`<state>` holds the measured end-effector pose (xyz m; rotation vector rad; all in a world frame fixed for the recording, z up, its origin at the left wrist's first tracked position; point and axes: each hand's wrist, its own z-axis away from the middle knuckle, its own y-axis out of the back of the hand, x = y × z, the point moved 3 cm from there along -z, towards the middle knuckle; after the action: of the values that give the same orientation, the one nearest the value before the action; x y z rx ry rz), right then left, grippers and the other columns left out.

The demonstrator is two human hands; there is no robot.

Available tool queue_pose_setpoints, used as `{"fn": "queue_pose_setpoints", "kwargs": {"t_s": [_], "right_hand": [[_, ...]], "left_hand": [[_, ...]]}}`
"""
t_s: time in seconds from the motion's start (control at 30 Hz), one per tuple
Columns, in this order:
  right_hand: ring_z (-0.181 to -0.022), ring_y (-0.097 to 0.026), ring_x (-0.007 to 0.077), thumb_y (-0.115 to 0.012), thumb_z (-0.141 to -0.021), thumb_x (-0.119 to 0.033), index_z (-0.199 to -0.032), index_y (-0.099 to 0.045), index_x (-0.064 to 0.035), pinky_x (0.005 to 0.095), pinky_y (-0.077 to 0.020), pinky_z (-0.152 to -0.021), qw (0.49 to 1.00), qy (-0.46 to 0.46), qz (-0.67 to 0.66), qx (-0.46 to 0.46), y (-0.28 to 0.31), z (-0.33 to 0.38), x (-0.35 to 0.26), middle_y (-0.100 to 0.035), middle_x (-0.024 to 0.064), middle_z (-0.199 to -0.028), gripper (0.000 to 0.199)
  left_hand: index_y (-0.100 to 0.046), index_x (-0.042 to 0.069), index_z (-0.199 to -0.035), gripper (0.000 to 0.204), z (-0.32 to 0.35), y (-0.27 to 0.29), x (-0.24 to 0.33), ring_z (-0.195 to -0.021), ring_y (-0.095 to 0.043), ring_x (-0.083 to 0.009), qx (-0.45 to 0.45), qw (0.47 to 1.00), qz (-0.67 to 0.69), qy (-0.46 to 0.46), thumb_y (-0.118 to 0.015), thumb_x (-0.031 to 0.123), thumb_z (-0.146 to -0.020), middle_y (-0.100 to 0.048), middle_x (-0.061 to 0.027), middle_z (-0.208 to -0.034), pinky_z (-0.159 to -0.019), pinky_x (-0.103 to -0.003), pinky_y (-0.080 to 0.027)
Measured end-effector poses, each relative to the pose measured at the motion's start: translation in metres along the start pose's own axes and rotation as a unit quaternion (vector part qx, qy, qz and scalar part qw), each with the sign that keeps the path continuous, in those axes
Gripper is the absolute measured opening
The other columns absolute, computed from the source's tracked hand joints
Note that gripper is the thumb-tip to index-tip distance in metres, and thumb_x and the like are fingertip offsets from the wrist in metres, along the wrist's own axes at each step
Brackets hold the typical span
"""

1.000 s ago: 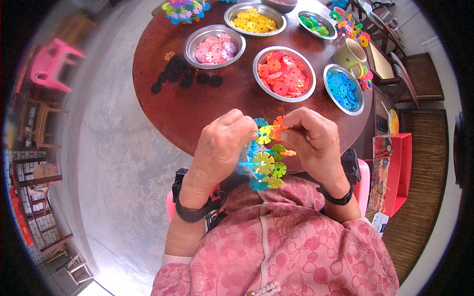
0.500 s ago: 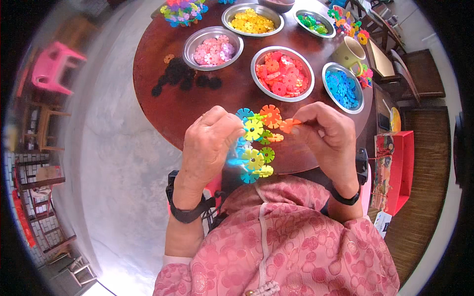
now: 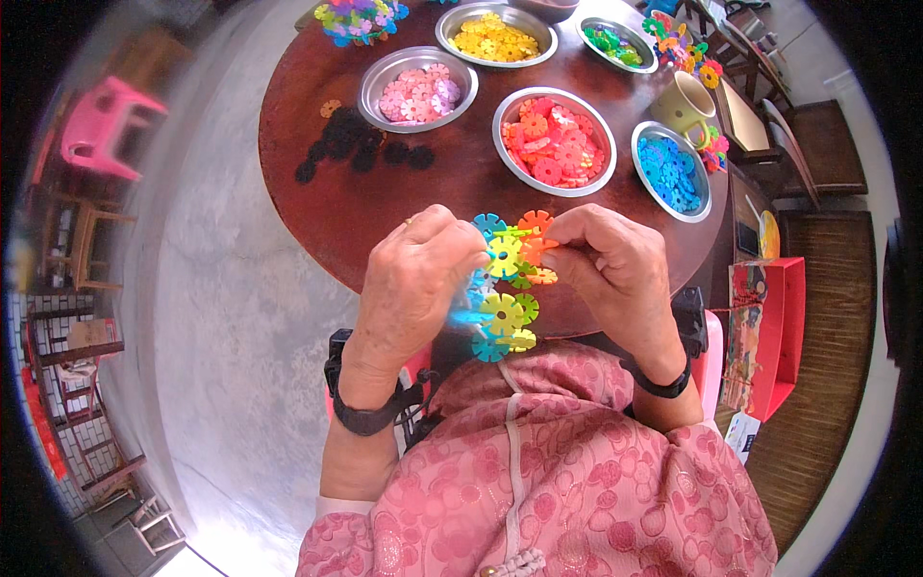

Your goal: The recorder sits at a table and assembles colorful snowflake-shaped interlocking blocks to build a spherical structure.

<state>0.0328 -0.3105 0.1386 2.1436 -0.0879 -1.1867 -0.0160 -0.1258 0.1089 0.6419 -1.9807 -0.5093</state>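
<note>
Between my two hands hangs a cluster of joined plastic flower discs [image 3: 503, 313] in blue, yellow-green and orange. My left hand [image 3: 415, 284] is closed on the blue side of the cluster, its fingertips near the upper yellow-green disc. On the other side, my right hand [image 3: 620, 274] pinches an orange flower disc [image 3: 535, 252] between thumb and forefinger. That disc is up against the cluster's upper right edge; whether its slot is engaged I cannot tell. Part of the blue side is blurred and hidden by my left fingers.
On the round brown table [image 3: 308, 216] stand metal bowls of red [image 3: 555, 144], pink [image 3: 419, 91], yellow [image 3: 495, 38], blue [image 3: 670, 173] and green discs [image 3: 615, 45]. Black discs [image 3: 351, 144] lie loose at left. A mug [image 3: 685, 104] stands at right, near a red box [image 3: 788, 327].
My right hand has moved left, bringing the orange disc from just beside the cluster up against it. The cluster and my left hand have shifted slightly right.
</note>
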Motion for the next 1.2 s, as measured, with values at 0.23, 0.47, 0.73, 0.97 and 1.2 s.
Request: {"fn": "queue_pose_setpoints", "kwargs": {"t_s": [0.23, 0.47, 0.73, 0.97, 1.2], "right_hand": [[-0.073, -0.065, 0.0287, -0.069, -0.078, -0.005, -0.084, -0.059, -0.0025, 0.0355, -0.0510, -0.064, 1.000, 0.010, 0.008, -0.005, 0.000, 0.001, 0.001, -0.063, 0.0114, -0.080, 0.012], [-0.073, -0.064, 0.0314, -0.066, -0.080, -0.003, -0.084, -0.058, -0.0024, 0.0375, -0.0510, -0.064, 0.999, 0.046, -0.001, -0.016, -0.001, 0.000, -0.002, -0.062, 0.0122, -0.078, 0.009], [-0.072, -0.063, 0.0336, -0.063, -0.080, -0.002, -0.086, -0.056, -0.0026, 0.0402, -0.0501, -0.061, 0.996, 0.089, 0.007, -0.013, -0.004, -0.008, 0.014, -0.060, 0.0130, -0.079, 0.009], [-0.071, -0.061, 0.0321, -0.065, -0.076, -0.005, -0.088, -0.057, -0.0041, 0.0407, -0.0505, -0.060, 0.990, 0.123, 0.055, -0.038, -0.021, -0.015, 0.007, -0.055, 0.0116, -0.076, 0.014], [-0.076, -0.062, 0.0327, -0.064, -0.078, -0.009, -0.088, -0.055, -0.0036, 0.0421, -0.0507, -0.064, 0.985, 0.140, 0.063, -0.081, -0.035, -0.024, 0.007, -0.057, 0.0127, -0.081, 0.013]], "left_hand": [[-0.057, 0.003, -0.080, 0.011, -0.002, -0.002, 0.004, -0.071, -0.057, -0.0295, -0.014, 1.000, -0.008, -0.009, -0.066, 0.010, -0.081, -0.054, -0.0097, -0.076, -0.064, -0.039, -0.046], [-0.054, 0.006, -0.077, 0.011, -0.004, -0.002, 0.015, -0.073, -0.057, -0.0310, -0.005, 0.998, -0.049, -0.031, -0.065, 0.008, -0.077, -0.052, -0.0101, -0.075, -0.065, -0.042, -0.046], [-0.059, 0.003, -0.084, 0.010, -0.001, -0.012, 0.003, -0.073, -0.058, -0.0308, -0.007, 1.000, -0.022, 0.000, -0.066, 0.009, -0.079, -0.055, -0.0106, -0.078, -0.065, -0.038, -0.047], [-0.063, 0.007, -0.103, 0.037, -0.001, 0.006, -0.014, -0.088, -0.061, -0.0224, -0.028, 0.991, 0.070, 0.114, -0.077, 0.019, -0.071, -0.060, -0.0096, -0.095, -0.074, -0.033, -0.049], [-0.063, 0.003, -0.102, 0.036, 0.006, -0.005, -0.028, -0.084, -0.063, -0.0180, -0.081, 0.968, 0.164, 0.170, -0.078, 0.011, -0.070, -0.064, -0.0063, -0.093, -0.075, -0.030, -0.050]]}}
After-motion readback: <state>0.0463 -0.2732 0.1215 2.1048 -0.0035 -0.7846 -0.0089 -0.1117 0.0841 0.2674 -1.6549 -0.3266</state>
